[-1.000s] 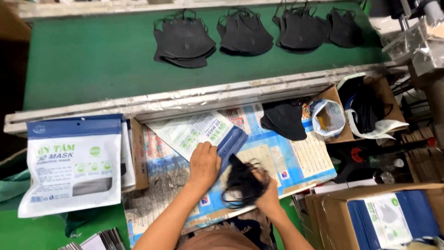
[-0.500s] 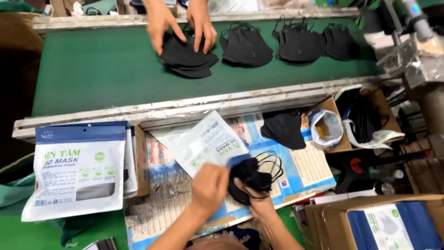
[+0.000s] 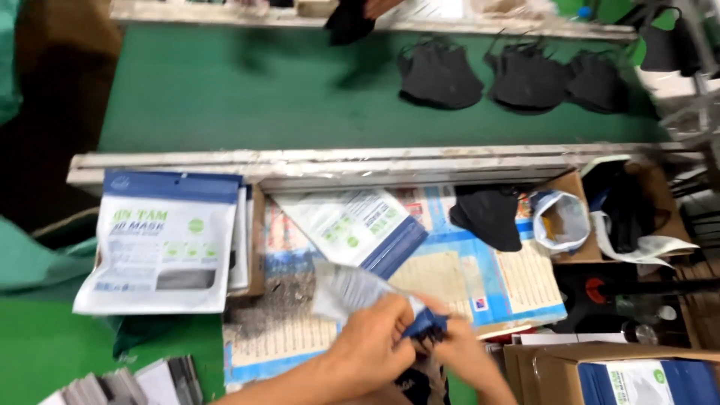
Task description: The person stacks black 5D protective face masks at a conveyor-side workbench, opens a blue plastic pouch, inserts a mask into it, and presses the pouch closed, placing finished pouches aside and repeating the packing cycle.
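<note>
A long green conveyor belt (image 3: 247, 97) runs across the top, carrying three black fabric face masks (image 3: 440, 75) in a row, and below its metal rail lies the worktop (image 3: 480, 285), covered in printed blue and white paper sheets, with a stack of white and blue flat mask pouches (image 3: 161, 244) at its left and a single loose pouch (image 3: 356, 229) lying near the middle. At the lower edge, the left hand (image 3: 371, 345) and right hand (image 3: 461, 356) meet over a white and blue plastic pouch (image 3: 352, 292), which slants up and to the left from the fingers. Each grip is pressed together, pinching the pouch's dark blue end (image 3: 426, 324), which sits between the two hands.
</note>
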